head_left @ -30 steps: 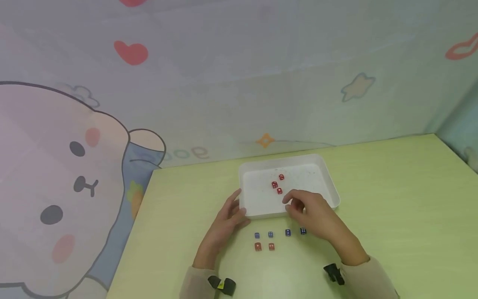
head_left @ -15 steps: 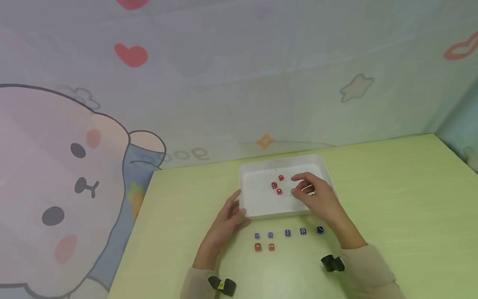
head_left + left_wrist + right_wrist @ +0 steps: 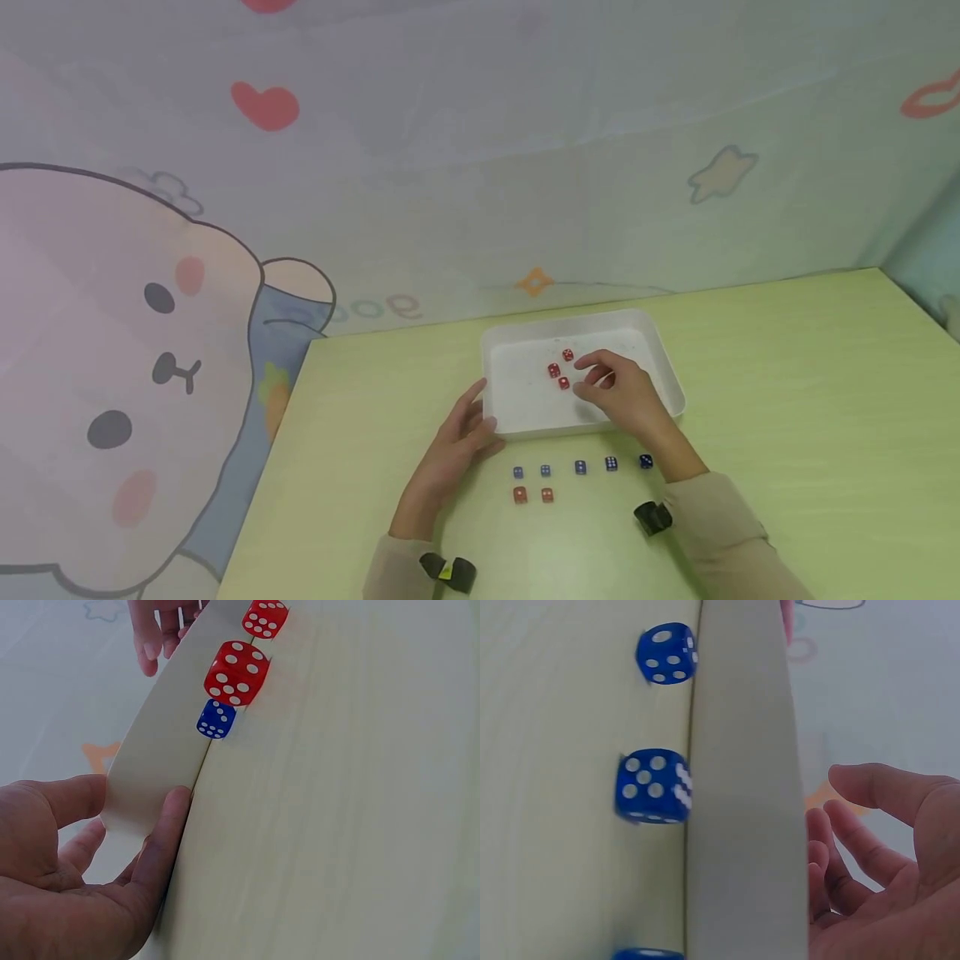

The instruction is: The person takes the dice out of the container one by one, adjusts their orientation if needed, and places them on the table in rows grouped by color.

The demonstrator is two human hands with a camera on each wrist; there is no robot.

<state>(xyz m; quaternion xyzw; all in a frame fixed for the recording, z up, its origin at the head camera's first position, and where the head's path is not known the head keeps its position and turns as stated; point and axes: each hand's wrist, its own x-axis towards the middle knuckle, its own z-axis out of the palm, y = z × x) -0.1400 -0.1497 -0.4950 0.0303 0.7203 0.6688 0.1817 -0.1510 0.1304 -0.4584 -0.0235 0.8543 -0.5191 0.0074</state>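
Observation:
A shallow white tray [image 3: 517, 412] lies on the table with three red dice [image 3: 564, 383] inside, left of its middle. My left hand [image 3: 448, 450] holds the tray's near left corner; the left wrist view puts its thumb and fingers on two sides of that corner. Over the tray floor hovers my right hand [image 3: 622, 396], just right of the red dice, thumb and forefinger apart with nothing visible between them. In the right wrist view the tray wall [image 3: 742, 787] hides part of the tray. A row of several blue dice [image 3: 581, 467] lies before the tray.
Two more red dice [image 3: 521, 495] sit in front of the left end of the blue row. The pale green table [image 3: 787, 400] ends at a printed cloth backdrop [image 3: 450, 167] behind the tray. Both wrists wear black camera straps [image 3: 654, 517].
My right hand has moved from the tray's near edge farther in over its floor, then slightly left toward the red dice. The rightmost blue die has come into sight. My left hand stays put.

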